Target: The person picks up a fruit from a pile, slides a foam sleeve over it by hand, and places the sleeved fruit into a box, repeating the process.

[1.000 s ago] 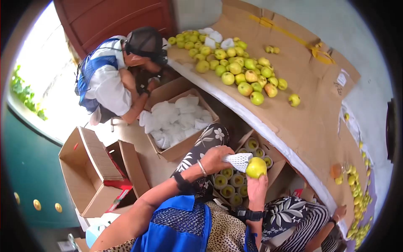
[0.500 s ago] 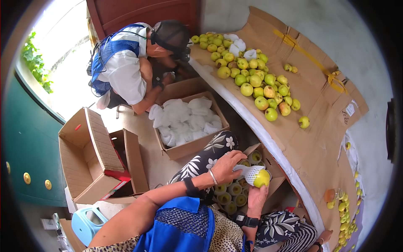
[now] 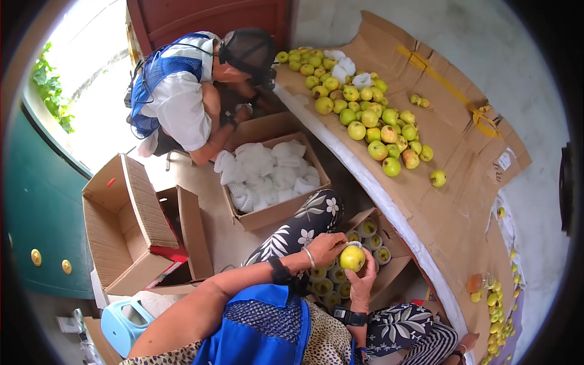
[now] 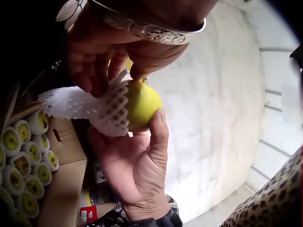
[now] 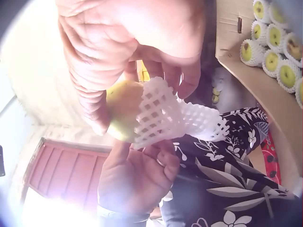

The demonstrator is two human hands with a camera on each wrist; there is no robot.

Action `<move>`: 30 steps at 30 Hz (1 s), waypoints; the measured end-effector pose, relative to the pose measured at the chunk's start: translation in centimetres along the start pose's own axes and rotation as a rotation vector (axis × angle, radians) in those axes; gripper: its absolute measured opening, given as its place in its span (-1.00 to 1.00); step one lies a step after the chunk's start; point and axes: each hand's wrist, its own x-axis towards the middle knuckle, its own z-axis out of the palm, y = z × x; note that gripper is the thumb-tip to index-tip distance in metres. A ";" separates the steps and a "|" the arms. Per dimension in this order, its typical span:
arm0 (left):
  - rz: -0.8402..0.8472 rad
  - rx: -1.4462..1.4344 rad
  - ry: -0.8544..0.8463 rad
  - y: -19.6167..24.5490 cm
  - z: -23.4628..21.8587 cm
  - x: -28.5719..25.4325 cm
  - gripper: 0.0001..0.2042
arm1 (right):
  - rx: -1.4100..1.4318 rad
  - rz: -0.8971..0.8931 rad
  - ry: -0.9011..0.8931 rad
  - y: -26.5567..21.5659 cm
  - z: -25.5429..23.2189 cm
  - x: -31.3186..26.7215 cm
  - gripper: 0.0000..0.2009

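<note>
A yellow-green apple is held up over the lap, half inside a white foam net whose loose end trails off to one side. My right hand grips the apple, thumb on its bare side and fingers behind the net. With its fingertips my left hand pinches the net's edge against the apple, as the left wrist view shows. Right below the hands stands a carton with netted apples in rows, partly covered by my hands.
A carton of white foam nets stands ahead, near a crouching person. Loose apples lie on a cardboard-covered surface at the right. An open carton and blue stool are at the left.
The net has gone from the apple's edge to over about half of it. Both hands have moved left and turned the apple, its bare side now facing the head camera.
</note>
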 end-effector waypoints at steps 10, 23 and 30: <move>0.204 0.168 0.069 0.1 0.2 0.5 -0.86 | -0.312 0.055 -0.128 1.0 -0.7 0.0 -0.23; 0.103 0.138 -0.107 0.0 2.4 -0.7 -0.59 | -0.663 -0.183 0.313 1.7 -1.3 0.5 -0.33; 0.056 -0.003 -0.101 -4.0 3.8 -1.1 -0.38 | -0.991 -0.279 0.324 1.0 -0.2 0.5 -0.38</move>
